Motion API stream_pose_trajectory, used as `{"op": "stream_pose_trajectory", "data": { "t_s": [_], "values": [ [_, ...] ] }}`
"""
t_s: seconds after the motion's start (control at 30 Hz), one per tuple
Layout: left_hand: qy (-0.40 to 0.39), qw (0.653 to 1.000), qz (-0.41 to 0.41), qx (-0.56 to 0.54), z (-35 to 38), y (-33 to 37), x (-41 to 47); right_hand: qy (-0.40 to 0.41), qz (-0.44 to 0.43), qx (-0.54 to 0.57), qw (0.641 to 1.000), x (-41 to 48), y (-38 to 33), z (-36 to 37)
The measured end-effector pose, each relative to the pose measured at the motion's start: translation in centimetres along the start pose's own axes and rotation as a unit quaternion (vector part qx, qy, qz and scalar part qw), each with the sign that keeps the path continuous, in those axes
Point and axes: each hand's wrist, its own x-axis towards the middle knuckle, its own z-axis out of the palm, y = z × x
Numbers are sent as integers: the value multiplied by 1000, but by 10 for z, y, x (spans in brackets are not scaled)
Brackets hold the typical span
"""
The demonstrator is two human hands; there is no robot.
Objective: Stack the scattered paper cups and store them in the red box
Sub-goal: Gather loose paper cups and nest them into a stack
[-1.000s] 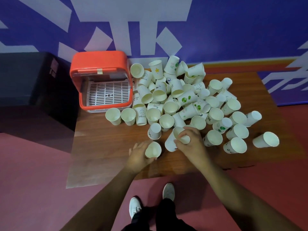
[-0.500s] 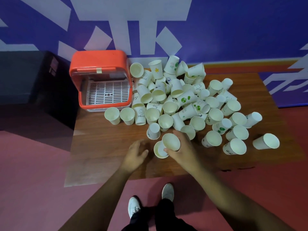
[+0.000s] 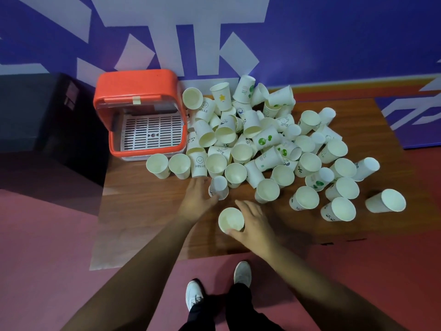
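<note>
Only the head view here, looking straight down past both arms.

The right hand (image 3: 254, 225) has its fingers and thumb curled round a white paper cup (image 3: 231, 219), mouth facing up at the camera, just over the near part of the wooden table (image 3: 148, 211). Solid grip on that one.

The left hand (image 3: 197, 199) is stretched forward, fingers fairly straight, and sits right against an upside-down cup (image 3: 219, 187) at the near edge of the mess. The thumb is tucked just below that cup. Honestly I can't tell if it's really pinching it or only touching it.

The rest is a big pile of cups (image 3: 262, 139) sprawled across the middle and right of the table: some upright, lots tipped on their sides, a few with "HELLO" smileys or green prints. A few cups stand in a row along the front of the red box (image 3: 136, 88).

The box sits at the back left corner of the table, touching the pile, open side toward the camera, with a white slotted tray (image 3: 152, 132) inside and no cups in it.

A black cabinet (image 3: 35, 111) is left of the table, a blue wall (image 3: 334, 39) with white shapes is behind it, and white shoes (image 3: 194, 295) show at the bottom.
</note>
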Motion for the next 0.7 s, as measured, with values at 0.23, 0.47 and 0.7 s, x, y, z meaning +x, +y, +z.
{"op": "stream_pose_trajectory", "data": {
  "t_s": [0.23,0.47,0.7],
  "values": [
    [12,997,-11,78,20,7,22,107,81,-118,984,12,50,-38],
    [-12,982,-8,188,32,-1,31,66,83,-202,974,26,69,-37],
    [-7,978,-5,206,39,-1,30,99,18,-153,983,30,80,-39]
  ]
}}
